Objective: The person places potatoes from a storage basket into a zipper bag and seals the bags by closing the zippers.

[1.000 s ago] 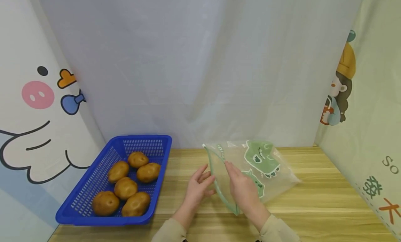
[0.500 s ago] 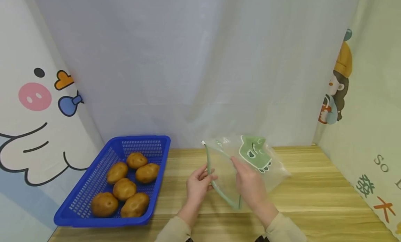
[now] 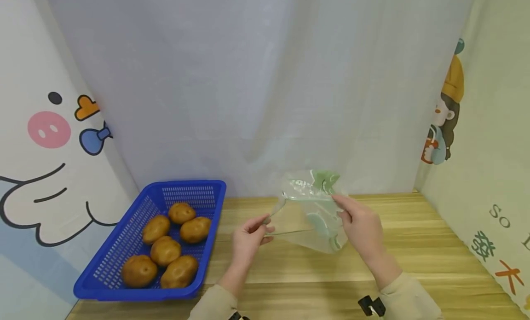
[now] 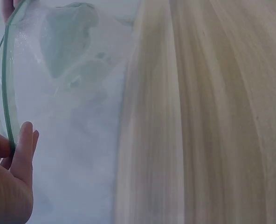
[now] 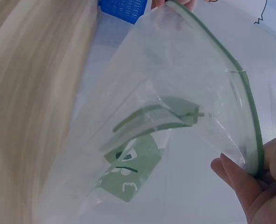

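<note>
A clear zip bag (image 3: pixel 306 214) with a green seal strip and green cartoon prints hangs between both hands over the wooden table, its mouth spread wide. My left hand (image 3: pixel 248 237) pinches one side of the mouth between thumb and fingers. On the opposite side, my right hand (image 3: pixel 362 223) pinches the other edge of the mouth. In the left wrist view the left thumb and fingers (image 4: pixel 24 149) close over the green strip. The right wrist view has the right hand (image 5: pixel 264 182) gripping the strip's end, with the bag's see-through body (image 5: pixel 142 93) drooping below.
To the left stands a blue plastic basket (image 3: pixel 80 290) holding several brown potatoes (image 3: pixel 165 251). The wooden table (image 3: pixel 414 264) ends at a pale curtain (image 3: pixel 248 103) behind, with printed cloths on either side.
Both hands have risen and moved apart, the right one to the right and up. The bag's mouth has been pulled from a narrow gap to a wide opening, and the left fingers now pinch its edge.
</note>
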Action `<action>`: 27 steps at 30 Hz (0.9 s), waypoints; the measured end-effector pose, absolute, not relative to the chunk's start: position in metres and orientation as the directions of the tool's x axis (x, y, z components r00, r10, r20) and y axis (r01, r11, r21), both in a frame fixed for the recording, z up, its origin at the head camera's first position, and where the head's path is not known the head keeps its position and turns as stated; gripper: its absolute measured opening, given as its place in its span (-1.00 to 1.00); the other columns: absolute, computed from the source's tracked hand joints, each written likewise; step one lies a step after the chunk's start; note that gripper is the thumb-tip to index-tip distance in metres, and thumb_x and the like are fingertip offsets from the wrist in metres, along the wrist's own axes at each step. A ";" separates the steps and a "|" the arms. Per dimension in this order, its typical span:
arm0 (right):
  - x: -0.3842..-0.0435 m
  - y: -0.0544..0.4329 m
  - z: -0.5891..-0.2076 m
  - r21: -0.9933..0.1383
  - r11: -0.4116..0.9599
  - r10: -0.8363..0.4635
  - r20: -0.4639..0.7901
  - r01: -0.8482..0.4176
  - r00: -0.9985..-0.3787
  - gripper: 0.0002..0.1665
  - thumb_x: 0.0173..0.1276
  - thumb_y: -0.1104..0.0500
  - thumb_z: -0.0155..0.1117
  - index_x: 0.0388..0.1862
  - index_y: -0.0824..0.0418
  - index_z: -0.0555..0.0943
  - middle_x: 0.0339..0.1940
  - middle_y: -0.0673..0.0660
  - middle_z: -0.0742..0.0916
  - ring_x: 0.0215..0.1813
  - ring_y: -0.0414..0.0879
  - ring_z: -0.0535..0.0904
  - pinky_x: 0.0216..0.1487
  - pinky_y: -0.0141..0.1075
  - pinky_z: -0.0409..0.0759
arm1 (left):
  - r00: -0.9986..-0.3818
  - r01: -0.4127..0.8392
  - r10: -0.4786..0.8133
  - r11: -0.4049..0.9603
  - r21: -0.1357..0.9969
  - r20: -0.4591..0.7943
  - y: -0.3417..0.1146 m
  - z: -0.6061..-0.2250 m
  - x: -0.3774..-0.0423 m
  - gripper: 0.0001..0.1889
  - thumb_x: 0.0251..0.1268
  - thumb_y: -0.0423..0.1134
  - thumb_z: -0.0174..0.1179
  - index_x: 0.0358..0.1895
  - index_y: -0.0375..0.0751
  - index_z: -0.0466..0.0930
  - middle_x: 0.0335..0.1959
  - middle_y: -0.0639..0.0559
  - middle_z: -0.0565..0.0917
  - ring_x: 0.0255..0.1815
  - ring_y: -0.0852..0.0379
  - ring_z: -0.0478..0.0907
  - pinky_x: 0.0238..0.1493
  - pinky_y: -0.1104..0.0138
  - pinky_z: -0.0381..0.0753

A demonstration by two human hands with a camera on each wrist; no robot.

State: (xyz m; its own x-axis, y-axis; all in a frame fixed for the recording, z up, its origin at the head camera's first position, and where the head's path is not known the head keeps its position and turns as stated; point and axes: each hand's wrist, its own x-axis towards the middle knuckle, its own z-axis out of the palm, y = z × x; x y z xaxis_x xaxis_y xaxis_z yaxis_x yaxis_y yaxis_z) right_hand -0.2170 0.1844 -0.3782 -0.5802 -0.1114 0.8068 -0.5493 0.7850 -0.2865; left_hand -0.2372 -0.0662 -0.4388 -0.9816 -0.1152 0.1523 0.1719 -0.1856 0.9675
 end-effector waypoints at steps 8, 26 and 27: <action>-0.212 0.198 -0.365 -0.336 0.741 -0.083 0.813 -0.582 -0.576 -0.52 0.06 0.66 0.33 -0.04 0.34 0.74 -0.08 0.26 0.76 -0.36 -0.01 0.71 -0.53 -0.57 0.36 | -0.971 0.229 -0.104 -0.156 0.961 0.215 -0.077 -0.419 -0.229 -0.71 0.20 -0.66 0.09 -0.02 -0.60 0.64 -0.17 -0.39 0.70 -0.28 -0.02 0.74 -0.22 0.26 0.72; -0.210 0.182 -0.321 -0.343 0.720 -0.151 0.770 -0.603 -0.620 -0.68 0.30 0.52 0.26 -0.02 0.32 0.74 -0.25 0.21 0.79 -0.39 -0.02 0.75 -0.64 -0.46 0.45 | -0.960 0.279 0.016 -0.001 0.960 0.279 -0.088 -0.379 -0.216 -0.67 0.31 -0.49 0.22 0.12 -0.51 0.60 -0.11 -0.34 0.71 -0.20 -0.12 0.72 -0.20 0.29 0.71; -0.211 0.179 -0.320 -0.351 0.720 -0.148 0.765 -0.599 -0.627 -0.68 0.30 0.52 0.25 -0.02 0.32 0.74 -0.24 0.23 0.79 -0.39 -0.01 0.75 -0.63 -0.45 0.49 | -0.958 0.286 0.022 0.001 0.958 0.286 -0.088 -0.378 -0.215 -0.66 0.31 -0.49 0.22 0.13 -0.52 0.59 -0.10 -0.34 0.70 -0.18 -0.15 0.71 -0.19 0.29 0.71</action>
State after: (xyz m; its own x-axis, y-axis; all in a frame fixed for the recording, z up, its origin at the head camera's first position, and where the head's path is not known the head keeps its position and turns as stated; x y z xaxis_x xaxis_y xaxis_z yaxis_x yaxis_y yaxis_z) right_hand -0.2107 0.1794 -0.3196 -0.6270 -0.1482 0.7648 -0.5987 0.7198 -0.3514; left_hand -0.2152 -0.0882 -0.3781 -0.9581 0.0221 0.2856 0.2857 0.0009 0.9583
